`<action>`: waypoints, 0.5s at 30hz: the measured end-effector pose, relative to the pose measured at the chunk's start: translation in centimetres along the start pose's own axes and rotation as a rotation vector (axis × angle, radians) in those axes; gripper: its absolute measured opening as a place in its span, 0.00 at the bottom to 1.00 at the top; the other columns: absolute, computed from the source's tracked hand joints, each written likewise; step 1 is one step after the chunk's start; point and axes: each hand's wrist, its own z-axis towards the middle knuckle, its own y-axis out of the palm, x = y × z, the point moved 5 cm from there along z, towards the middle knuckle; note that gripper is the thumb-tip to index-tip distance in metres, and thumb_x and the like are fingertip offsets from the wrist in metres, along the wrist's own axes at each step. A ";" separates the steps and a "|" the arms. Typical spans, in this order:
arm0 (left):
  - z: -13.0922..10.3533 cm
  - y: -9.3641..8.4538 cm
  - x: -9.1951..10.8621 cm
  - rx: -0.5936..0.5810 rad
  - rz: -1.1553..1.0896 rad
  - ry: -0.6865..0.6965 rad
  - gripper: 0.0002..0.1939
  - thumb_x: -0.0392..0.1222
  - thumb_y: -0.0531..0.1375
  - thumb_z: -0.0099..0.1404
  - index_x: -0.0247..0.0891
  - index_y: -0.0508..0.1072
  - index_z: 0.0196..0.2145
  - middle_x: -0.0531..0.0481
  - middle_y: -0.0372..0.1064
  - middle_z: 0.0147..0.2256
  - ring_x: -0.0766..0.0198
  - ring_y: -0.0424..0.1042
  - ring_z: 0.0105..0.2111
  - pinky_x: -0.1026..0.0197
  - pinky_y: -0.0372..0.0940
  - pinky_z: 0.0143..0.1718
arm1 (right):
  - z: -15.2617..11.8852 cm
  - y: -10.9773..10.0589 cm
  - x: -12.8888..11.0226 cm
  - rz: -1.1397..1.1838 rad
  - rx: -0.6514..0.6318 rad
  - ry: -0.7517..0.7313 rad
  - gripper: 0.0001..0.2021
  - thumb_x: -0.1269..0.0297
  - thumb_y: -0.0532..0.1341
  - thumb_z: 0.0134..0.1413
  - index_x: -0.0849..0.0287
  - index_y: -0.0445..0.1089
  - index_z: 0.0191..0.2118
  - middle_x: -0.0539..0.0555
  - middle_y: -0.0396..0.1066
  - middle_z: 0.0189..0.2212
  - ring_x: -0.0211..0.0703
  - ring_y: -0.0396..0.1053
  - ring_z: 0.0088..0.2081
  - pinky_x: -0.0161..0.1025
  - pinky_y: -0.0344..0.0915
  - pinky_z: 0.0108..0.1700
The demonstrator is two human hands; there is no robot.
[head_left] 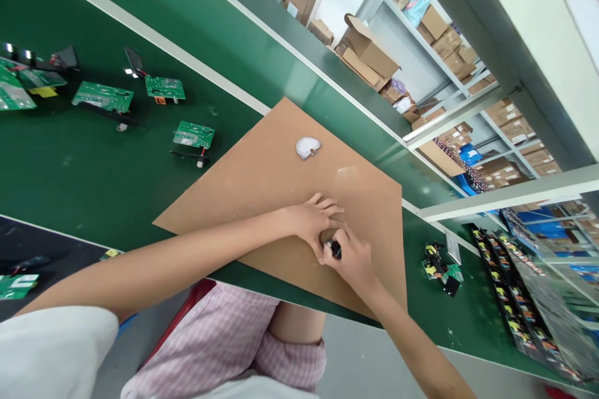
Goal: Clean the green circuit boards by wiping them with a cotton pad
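Green bench (116,168), brown rectangular sheet (262,181), two hands busy at one small black piece (336,250)!

Out right run long black compartmented trays (492,287), filled with small parts; on the sheet, the bare left hand (312,221) spreads its fingers, thumb close by the piece, and I can't tell whether it pinches too, while the bare right hand (358,262) has a narrow grip around it; green circuit boards with dark attached parts (194,135) lie leftward, a white rounded piece (306,148) beyond the hands; handling looks midway, but which boards are finished or waiting can't be told.
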 end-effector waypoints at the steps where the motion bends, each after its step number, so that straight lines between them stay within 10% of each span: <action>1: 0.0 0.0 0.0 -0.001 0.007 -0.001 0.45 0.67 0.59 0.45 0.42 0.60 0.57 0.38 0.44 0.62 0.43 0.40 0.61 0.43 0.37 0.56 | 0.1 0.0 0.2 -0.010 0.010 0.012 0.10 0.60 0.50 0.52 0.58 0.59 0.24 0.49 0.63 0.22 0.35 0.59 0.21 0.32 0.47 0.22; 15: 0.1 0.0 0.1 -0.020 0.011 -0.019 0.47 0.67 0.59 0.44 0.40 0.59 0.57 0.39 0.44 0.62 0.44 0.41 0.61 0.45 0.38 0.57 | 0.0 -0.6 -0.1 -0.049 -0.002 0.004 0.12 0.59 0.49 0.52 0.58 0.59 0.24 0.49 0.61 0.21 0.34 0.56 0.20 0.33 0.45 0.22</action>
